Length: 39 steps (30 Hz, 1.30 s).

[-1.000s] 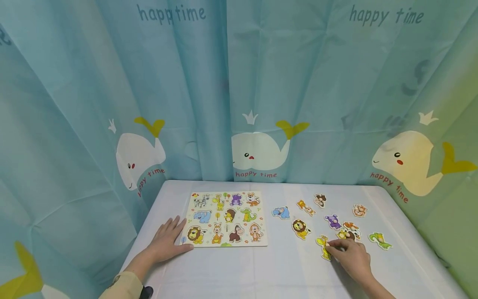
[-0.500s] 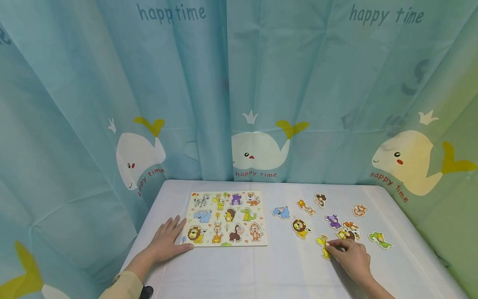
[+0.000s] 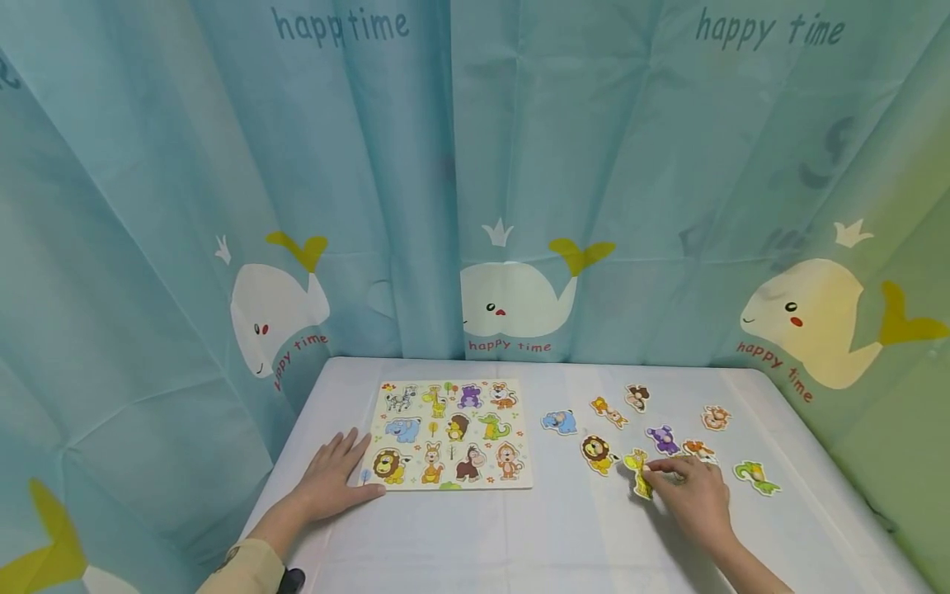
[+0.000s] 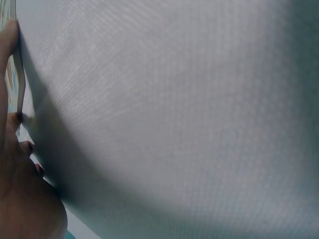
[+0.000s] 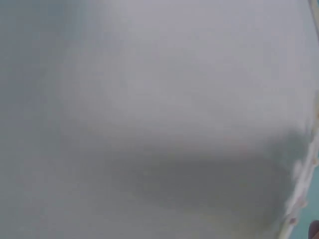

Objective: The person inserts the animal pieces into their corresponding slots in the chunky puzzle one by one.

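Note:
In the head view my right hand (image 3: 692, 500) pinches a giraffe puzzle piece (image 3: 640, 475) between thumb and fingers, just above the table. Part of the giraffe is behind the fingertips. My left hand (image 3: 331, 477) lies spread at the lower left corner of the animal puzzle board (image 3: 453, 485), its thumb along the near edge and its fingers along the left side. The left wrist view shows the left hand (image 4: 25, 199) touching the board's edge. Only a fingertip shows in the right wrist view, at its lower right corner.
Around the right hand lie loose pieces: a lion (image 3: 598, 455), an elephant (image 3: 558, 421), a purple hippo (image 3: 662, 440), a crocodile (image 3: 755, 477), a monkey (image 3: 716, 417) and several others. Some are partly behind the hand. A whale-printed curtain (image 3: 512, 165) hangs behind the white table (image 3: 519, 544).
The right hand has lifted the giraffe piece off the table and moved it slightly up and left in the head view. The left hand and board stay where they were.

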Each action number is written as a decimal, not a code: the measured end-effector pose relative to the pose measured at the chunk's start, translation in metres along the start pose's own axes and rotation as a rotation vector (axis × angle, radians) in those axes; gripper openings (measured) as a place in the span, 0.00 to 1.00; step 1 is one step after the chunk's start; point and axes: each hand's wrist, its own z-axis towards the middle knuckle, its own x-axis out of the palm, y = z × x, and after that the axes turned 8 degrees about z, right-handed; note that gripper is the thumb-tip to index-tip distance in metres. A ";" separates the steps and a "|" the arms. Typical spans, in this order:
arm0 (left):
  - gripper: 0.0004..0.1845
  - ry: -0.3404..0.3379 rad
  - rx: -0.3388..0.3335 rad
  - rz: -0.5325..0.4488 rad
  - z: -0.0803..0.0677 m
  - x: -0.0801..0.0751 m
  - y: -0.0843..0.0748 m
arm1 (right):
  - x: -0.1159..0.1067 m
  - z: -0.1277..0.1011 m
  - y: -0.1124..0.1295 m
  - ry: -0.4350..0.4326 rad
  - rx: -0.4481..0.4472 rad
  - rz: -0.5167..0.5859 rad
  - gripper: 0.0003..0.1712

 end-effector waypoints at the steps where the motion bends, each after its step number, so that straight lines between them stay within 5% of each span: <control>1: 0.57 -0.001 0.000 -0.004 0.000 0.000 0.000 | 0.000 0.004 0.004 -0.002 -0.012 0.014 0.13; 10: 0.57 -0.004 0.016 -0.003 0.001 0.001 0.003 | 0.012 0.039 0.040 -0.027 -0.128 0.100 0.12; 25: 0.58 0.011 0.001 -0.022 0.002 0.000 0.002 | 0.077 0.079 0.111 0.094 -0.122 0.208 0.11; 39: 0.58 0.014 -0.010 -0.021 0.000 -0.001 0.000 | 0.126 0.102 0.152 0.149 -0.171 0.175 0.09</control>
